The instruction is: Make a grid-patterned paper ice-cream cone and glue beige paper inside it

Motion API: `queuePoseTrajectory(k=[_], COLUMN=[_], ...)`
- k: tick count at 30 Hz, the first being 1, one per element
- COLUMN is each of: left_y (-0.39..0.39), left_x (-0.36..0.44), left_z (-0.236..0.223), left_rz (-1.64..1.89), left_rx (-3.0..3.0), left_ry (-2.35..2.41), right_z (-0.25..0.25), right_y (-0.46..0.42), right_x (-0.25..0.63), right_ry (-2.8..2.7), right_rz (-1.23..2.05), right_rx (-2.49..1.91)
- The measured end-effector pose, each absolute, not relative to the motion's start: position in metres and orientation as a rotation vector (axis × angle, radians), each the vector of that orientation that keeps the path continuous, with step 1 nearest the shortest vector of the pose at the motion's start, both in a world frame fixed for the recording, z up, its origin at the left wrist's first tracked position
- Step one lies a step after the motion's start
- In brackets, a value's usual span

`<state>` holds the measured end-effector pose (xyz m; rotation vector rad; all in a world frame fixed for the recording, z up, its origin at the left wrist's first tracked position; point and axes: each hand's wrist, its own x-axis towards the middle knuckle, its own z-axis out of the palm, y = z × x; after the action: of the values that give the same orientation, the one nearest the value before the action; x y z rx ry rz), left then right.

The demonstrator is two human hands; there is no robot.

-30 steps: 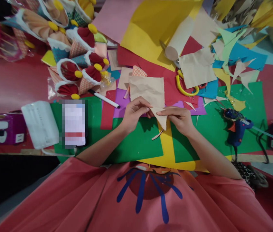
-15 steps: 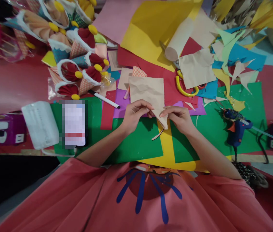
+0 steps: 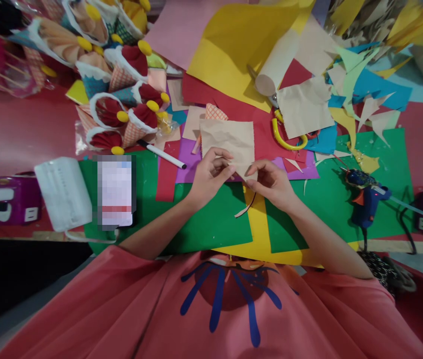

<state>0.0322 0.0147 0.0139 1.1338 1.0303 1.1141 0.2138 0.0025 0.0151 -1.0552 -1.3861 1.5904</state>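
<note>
A small folded piece of beige fabric or paper (image 3: 244,171), narrowing to a point at the bottom, is held between my two hands over the green sheets. My left hand (image 3: 212,174) pinches its left side, thumb and fingertips close together. On its right edge, my right hand (image 3: 271,183) grips with thumb and curled fingers. Behind them lies a flat beige square (image 3: 228,137) with zigzag-cut edges, partly hidden by my left fingers. A thin curled strip (image 3: 242,213) lies just below my hands. An orange checked scrap (image 3: 216,111) peeks out above the square.
A hot glue gun (image 3: 365,204) rests at the right. Yellow-handled scissors (image 3: 288,138) lie partly under another beige piece (image 3: 306,107). A marker (image 3: 166,155) and a phone (image 3: 116,192) are at left, below several fabric cones (image 3: 140,122). Coloured sheets and scraps (image 3: 378,89) cover the back.
The folded beige piece has been turned and lifted slightly. My left fingers have shifted along it, and my right hand has moved a little lower with its thumb beneath.
</note>
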Motion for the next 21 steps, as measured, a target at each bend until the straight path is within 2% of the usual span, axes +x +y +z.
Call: queuePoseTrajectory(k=[7, 12, 21], left_y=[0.017, 0.012, 0.003], left_x=[0.030, 0.032, 0.034], left_z=[0.015, 0.017, 0.018], left_rz=[0.972, 1.005, 0.946], left_rx=[1.085, 1.146, 1.303], left_ry=[1.026, 1.068, 1.002], right_z=[0.017, 0.018, 0.022], right_y=[0.003, 0.002, -0.001], right_x=[0.213, 0.214, 0.212], right_ry=[-1.351, -1.312, -1.579], right_rz=[1.610, 1.599, 1.340], right_rx=[-1.028, -1.034, -1.157])
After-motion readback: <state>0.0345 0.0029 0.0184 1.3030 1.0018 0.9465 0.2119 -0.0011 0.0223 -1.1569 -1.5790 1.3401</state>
